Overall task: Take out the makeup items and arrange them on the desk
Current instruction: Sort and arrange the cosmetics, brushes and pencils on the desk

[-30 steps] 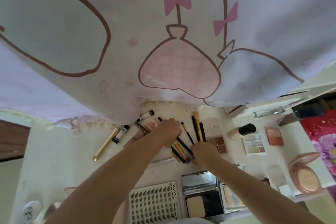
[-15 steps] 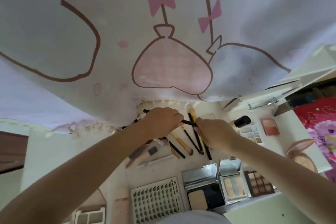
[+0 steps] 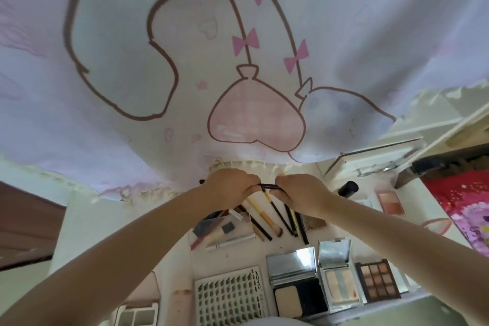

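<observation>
White and grey, our flat lash tray with rows of false lashes [image 3: 229, 299] lies nearest us at the desk's front edge. Beside it sit the silver-lidded black powder compact [image 3: 295, 286], the mirrored pale compact [image 3: 338, 278] and the dark nine-pan brown eyeshadow palette [image 3: 378, 283], lids up and side by side, which reads as a finished row. A white two-pan case [image 3: 137, 315] at the bottom edge is cut off.

Just beyond, on the cream desk [image 3: 105, 219], the gold-handled brush [image 3: 262, 216], a silver tube [image 3: 230, 242] and several slim black pencils [image 3: 289, 222] fan out loosely, not yet lined up as far as we judge.

Above that fan, our left hand [image 3: 230, 188] and right hand [image 3: 301, 193] meet, each with fingers curled round one end of a thin black stick [image 3: 268, 186]. Held level between both hands, it looks as if we are capping or uncapping it, or checking it before laying it down. Only its short middle and a tip left of the left hand show, so we cannot tell what sort of item it is.

Farther right lie a black round cap [image 3: 348, 189] and a pink blush pan [image 3: 390, 202]; the rose compact near the right edge is mostly hidden by our forearm. A lilac printed curtain [image 3: 238, 61] hangs over the desk's back, hiding whatever lies there.
</observation>
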Available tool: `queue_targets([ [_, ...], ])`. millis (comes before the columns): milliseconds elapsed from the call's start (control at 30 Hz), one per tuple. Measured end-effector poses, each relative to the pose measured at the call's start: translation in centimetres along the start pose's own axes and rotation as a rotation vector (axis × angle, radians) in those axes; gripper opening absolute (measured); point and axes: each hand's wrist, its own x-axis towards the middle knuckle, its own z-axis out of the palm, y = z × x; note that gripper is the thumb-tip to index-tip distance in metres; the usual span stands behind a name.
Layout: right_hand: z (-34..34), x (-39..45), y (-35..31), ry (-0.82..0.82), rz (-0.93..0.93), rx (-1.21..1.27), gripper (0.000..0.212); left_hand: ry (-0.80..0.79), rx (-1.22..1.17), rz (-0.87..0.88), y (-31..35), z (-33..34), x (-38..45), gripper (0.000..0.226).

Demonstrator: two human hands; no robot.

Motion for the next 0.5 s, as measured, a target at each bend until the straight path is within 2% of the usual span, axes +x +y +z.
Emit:
queue_targets([
  [100, -2.1, 0.0, -0.2, -0.304, 0.189, 0.48, 0.03, 0.079, 0.318, 0.037, 1.0, -1.1, -1.1, 0.031],
  [133, -2.8, -0.2, -0.3, -0.374, 0.261, 0.622, 0.03, 0.112, 0.385, 0.067, 1.2, -1.5, -1.5, 0.028],
  [167, -3.5, -0.4, -0.4, -0.399, 0.289, 0.663, 0.031, 0.144, 0.436, 0.086, 1.4, -1.9, -1.8, 0.025],
  [233, -4.5, -0.4, -0.8, -0.319, 0.249, 0.488, 0.038, 0.215, 0.484, 0.084, 1.7, -2.7, -2.3, 0.024],
  [333, -5.9, -0.2, -1.5, -0.037, 0.142, 0.121, 0.049, 0.317, 0.467, 0.001, 1.9, -3.5, -2.9, 0.02],
  [433, -6.3, -0.2, -1.7, 0.194, 0.113, -0.168, 0.047, 0.323, 0.328, -0.106, 2.2, -3.6, -2.9, 0.02],
  [500, -6.2, -0.2, -1.8, 0.277, 0.098, -0.233, 0.045, 0.331, 0.218, -0.126, 2.0, -3.8, -3.2, 0.03],
])
